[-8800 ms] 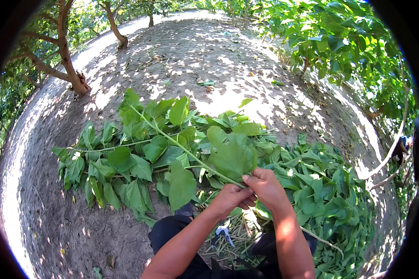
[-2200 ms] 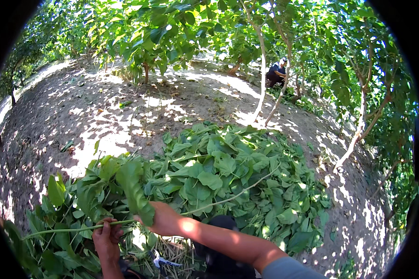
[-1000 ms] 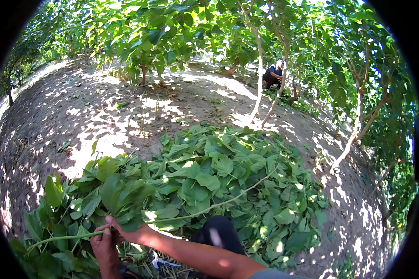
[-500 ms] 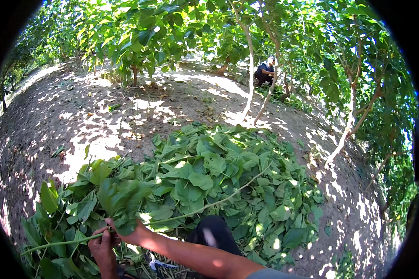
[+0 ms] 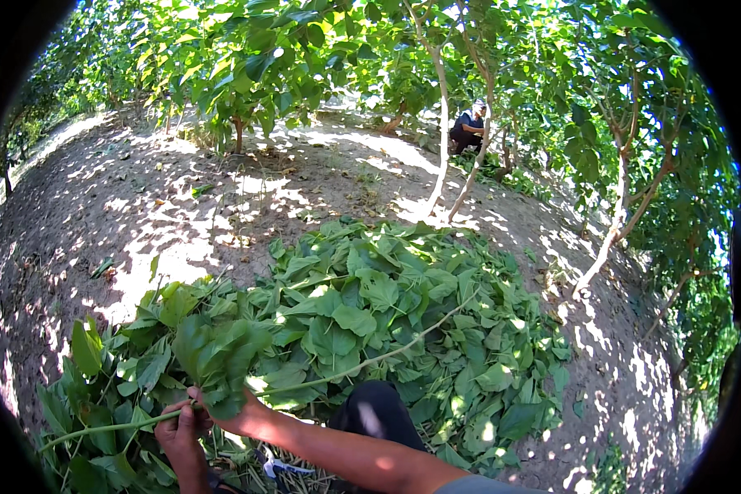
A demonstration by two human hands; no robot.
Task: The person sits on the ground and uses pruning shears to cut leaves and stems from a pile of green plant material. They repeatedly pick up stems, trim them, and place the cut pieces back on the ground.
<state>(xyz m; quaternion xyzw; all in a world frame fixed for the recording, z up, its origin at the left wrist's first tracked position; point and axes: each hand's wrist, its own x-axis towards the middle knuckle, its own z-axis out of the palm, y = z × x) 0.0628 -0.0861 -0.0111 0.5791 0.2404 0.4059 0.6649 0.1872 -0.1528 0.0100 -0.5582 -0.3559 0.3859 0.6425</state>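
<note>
A long, thin green branch (image 5: 362, 368) runs from the lower left across to the middle of the leaf pile, its right part stripped bare. My left hand (image 5: 183, 436) is closed round the branch near its thicker end. My right hand (image 5: 225, 412) reaches across from the right and is closed right beside the left one, at the base of a bunch of large green leaves (image 5: 221, 354). The bunch rises above both hands and hides part of the right fingers. Under and beyond them spreads a broad heap of loose green leaves (image 5: 403, 305).
My dark-clothed knee (image 5: 379, 416) juts up beside the right forearm. A white strip-like thing (image 5: 281, 465) lies among cut stems below. Slim tree trunks (image 5: 443, 132) rise beyond the heap from sun-dappled soil (image 5: 181, 214). Farther back, another person (image 5: 468, 129) crouches by greenery.
The bunch of leaves at my right hand has shifted slightly to the right. Both hands stay together at the branch.
</note>
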